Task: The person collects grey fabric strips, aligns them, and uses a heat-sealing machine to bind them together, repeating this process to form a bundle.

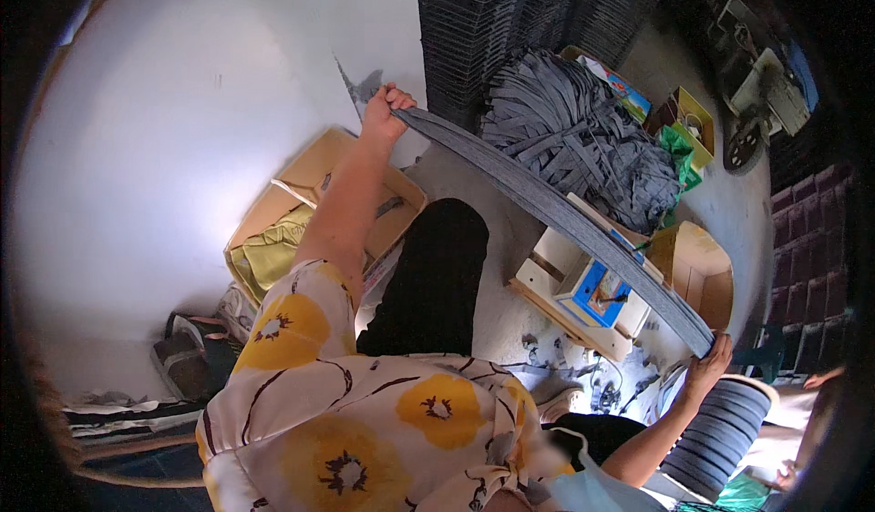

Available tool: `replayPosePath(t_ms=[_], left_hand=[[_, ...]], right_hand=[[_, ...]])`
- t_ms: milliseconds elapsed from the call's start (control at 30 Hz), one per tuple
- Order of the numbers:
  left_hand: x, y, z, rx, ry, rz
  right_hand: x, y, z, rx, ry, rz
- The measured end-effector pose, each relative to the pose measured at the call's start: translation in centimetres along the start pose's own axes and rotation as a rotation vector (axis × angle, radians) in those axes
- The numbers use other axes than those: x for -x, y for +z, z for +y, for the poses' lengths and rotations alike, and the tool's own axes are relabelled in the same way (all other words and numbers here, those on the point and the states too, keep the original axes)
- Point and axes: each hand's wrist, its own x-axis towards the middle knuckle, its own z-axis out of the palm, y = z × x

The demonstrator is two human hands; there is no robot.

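A long bundle of grey fabric strips (547,202) stretches diagonally between my two hands. At its upper end, my left hand (386,113) is closed round the strips with the arm reaching far forward. The lower right end lies in the closed fingers of my right hand (714,363). Behind and below the bundle stands a small white-and-blue machine (594,295) on a wooden base, partly covered by the strips. Beyond the bundle lies a large heap of loose grey strips (574,138).
An open cardboard box (260,211) with yellow cloth stands by the white wall. Another carton (702,270) sits right of the machine. A stack of dark grey bands (720,434) is near my right arm. Another person's hand (786,475) shows at the right edge. Scraps litter the floor.
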Motion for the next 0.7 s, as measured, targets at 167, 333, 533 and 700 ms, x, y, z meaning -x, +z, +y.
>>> replayPosePath(t_ms=[167, 333, 533, 700], left_hand=[[-2.2, -2.4, -0.1, 0.048, -0.003, 0.029], [-4.4, -4.1, 1.2, 0.042, 0.025, -0.017], [-6.1, -5.3, 1.4, 0.062, 0.017, 0.014], [-6.4, -7.4, 3.2, 0.082, 0.071, 0.042]], right_hand=[[-1.5, 1.3, -1.4, 0.044, 0.016, -0.032], [-2.2, 2.8, -1.9, 0.09, -0.04, -0.029], [-2.9, 3.7, -1.8, 0.109, -0.02, -0.136], [-3.2, 4.8, -2.9, 0.079, -0.088, -0.095]])
